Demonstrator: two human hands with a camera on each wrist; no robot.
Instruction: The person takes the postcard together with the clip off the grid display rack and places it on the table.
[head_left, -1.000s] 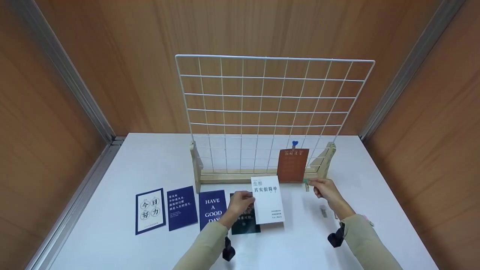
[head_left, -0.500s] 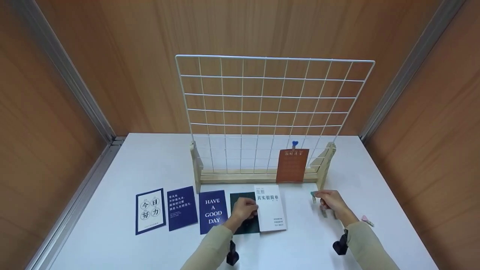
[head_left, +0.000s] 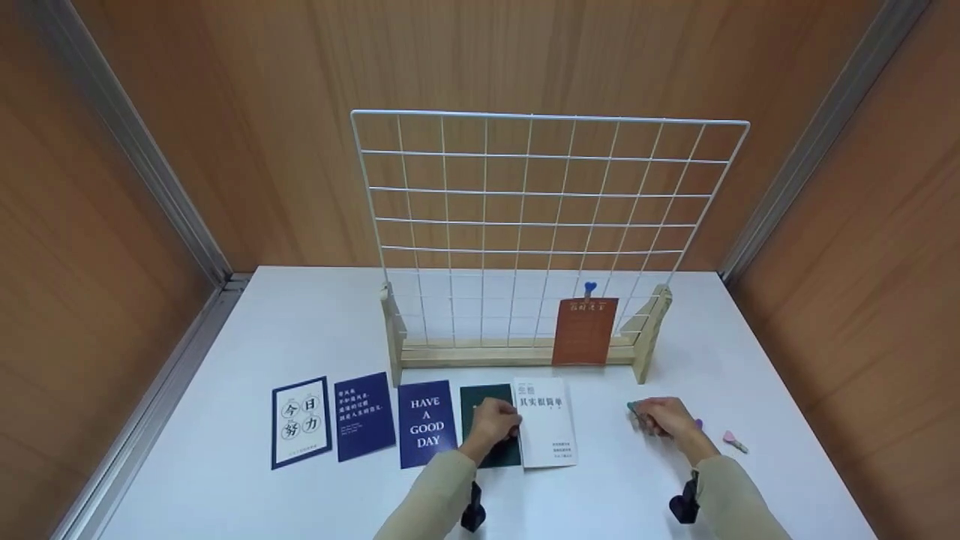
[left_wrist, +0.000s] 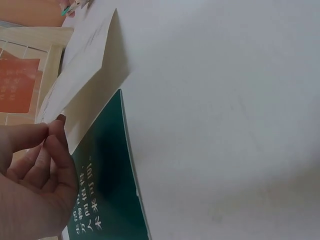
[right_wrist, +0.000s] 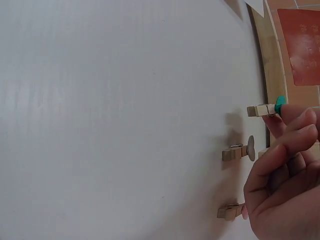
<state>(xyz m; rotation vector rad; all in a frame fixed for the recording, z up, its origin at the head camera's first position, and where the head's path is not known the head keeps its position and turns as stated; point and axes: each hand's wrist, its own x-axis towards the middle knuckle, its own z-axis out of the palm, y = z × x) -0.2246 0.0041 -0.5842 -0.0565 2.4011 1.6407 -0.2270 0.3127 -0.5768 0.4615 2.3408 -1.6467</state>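
Observation:
My left hand (head_left: 493, 426) pinches the left edge of a white card (head_left: 546, 427) between thumb and fingers. In the left wrist view the card tilts up off the table, beside and partly above a dark green card (left_wrist: 107, 165). My right hand (head_left: 670, 424) pinches a small wooden clothespin (right_wrist: 262, 110) by its green end, above the table. Below it in the right wrist view lie a clothespin with a greyish round end (right_wrist: 235, 152) and another clothespin (right_wrist: 230, 211), partly hidden by the hand. A pink-ended clothespin (head_left: 735, 442) lies to the right.
A white wire grid (head_left: 525, 191) stands upright in a wooden base (head_left: 480, 356) behind the hands. A blue clip (head_left: 590, 288) holds a red-brown card (head_left: 585, 331) on it. Left on the table are a blue-framed white card (head_left: 301, 424) and two dark blue cards (head_left: 364, 442).
The white card has come down toward the table and slightly right with my left hand. My right hand has moved toward me and slightly right, carrying the green-ended clothespin away from the rack.

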